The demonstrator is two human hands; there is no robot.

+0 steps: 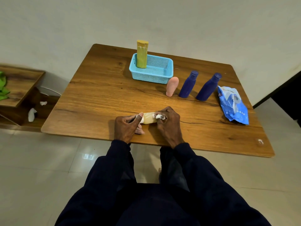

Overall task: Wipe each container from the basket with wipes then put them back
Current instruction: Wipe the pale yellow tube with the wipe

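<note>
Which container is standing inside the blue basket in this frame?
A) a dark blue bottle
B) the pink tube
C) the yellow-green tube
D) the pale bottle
C: the yellow-green tube stands upright in the basket's left end. The pink tube, left blue bottle and right blue bottle stand on the table beside it. The left hand holds the pale bottle while the right hand presses a wipe to it.

A pale yellow bottle (149,118) lies sideways, a white wipe (158,116) against it; a yellow tube (142,54) stands in the blue basket (151,75).

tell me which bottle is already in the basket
The tall yellow bottle, standing in the blue basket; the pink tube and both blue bottles stand outside on the table.
</note>
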